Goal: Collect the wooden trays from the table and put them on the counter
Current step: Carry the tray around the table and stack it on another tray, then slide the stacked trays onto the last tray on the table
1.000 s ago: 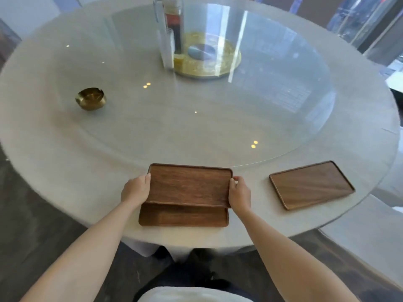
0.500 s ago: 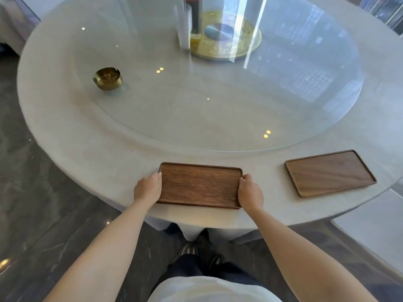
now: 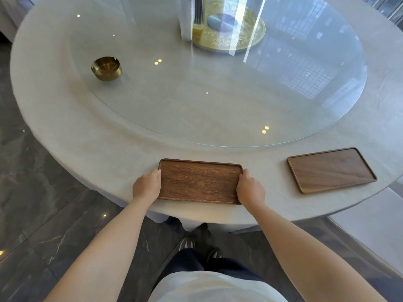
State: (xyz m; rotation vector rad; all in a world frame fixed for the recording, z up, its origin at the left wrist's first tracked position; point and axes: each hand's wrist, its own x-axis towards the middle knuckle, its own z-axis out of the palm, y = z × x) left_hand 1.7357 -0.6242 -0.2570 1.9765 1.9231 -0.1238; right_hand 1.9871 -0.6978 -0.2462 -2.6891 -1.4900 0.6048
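A dark wooden tray (image 3: 199, 180) lies at the near edge of the round grey table (image 3: 91, 136), stacked on another tray that it hides. My left hand (image 3: 146, 185) grips its left short end and my right hand (image 3: 250, 189) grips its right short end. A second visible wooden tray (image 3: 331, 170) rests flat on the table to the right, apart from both hands.
A large glass turntable (image 3: 218, 88) covers the table's middle. On it stand a brass ashtray (image 3: 106, 68) at the left and a gold centre plate (image 3: 231, 29) with clear containers at the back. Dark marble floor lies left; a pale bench (image 3: 366, 232) sits right.
The upper tray, held raised and offset a second ago, has come down squarely onto the lower tray, which is now hidden. Both hands stayed on its ends. The camera view shifted left.
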